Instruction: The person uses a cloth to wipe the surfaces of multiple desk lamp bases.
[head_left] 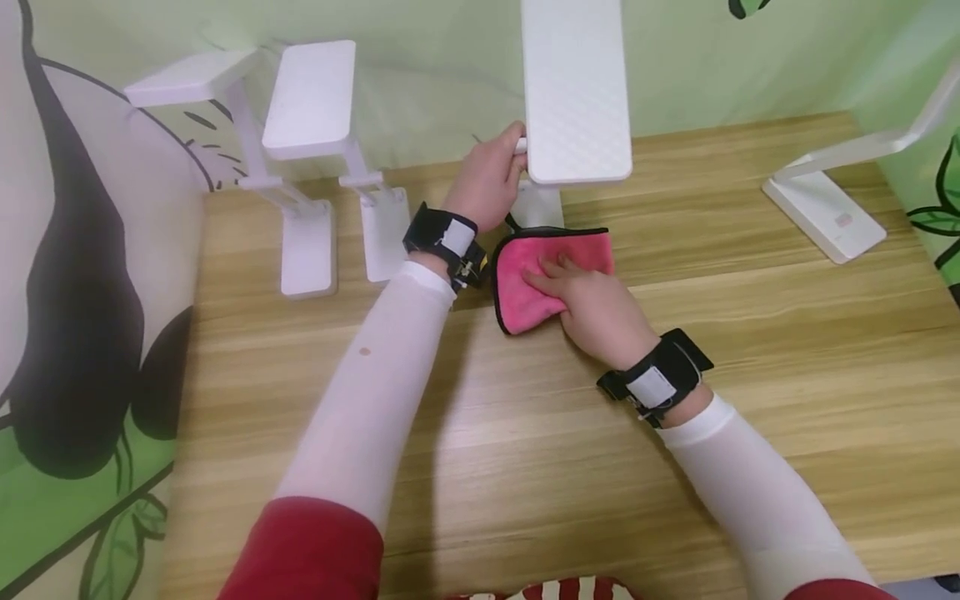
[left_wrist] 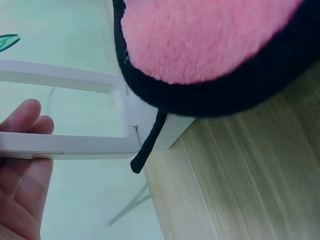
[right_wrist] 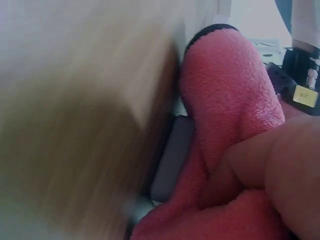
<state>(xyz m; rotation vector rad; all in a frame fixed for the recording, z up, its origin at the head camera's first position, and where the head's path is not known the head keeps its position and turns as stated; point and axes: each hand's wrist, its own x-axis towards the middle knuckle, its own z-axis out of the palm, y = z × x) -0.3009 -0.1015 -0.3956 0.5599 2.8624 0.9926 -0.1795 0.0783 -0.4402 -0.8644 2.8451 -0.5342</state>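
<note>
A white desk lamp [head_left: 577, 92] stands near the wall, its flat head reaching forward over its base [head_left: 540, 207]. My left hand [head_left: 486, 179] grips one bar of the lamp's slotted arm [left_wrist: 85, 144], thumb and fingers on opposite sides of it. A pink plush cloth [head_left: 517, 283] with black edging covers the front of the base. My right hand [head_left: 603, 312] holds this cloth against the base, fingers pushed into its folds. In the right wrist view, the base's end [right_wrist: 172, 160] shows beside the cloth, close to the tabletop.
Two white desk lamps [head_left: 307, 250] [head_left: 386, 233] stand to the left, heads raised. Another lamp [head_left: 825, 212] stands at the right of the wooden table [head_left: 525, 467]. A green painted wall [head_left: 420, 92] runs along the back.
</note>
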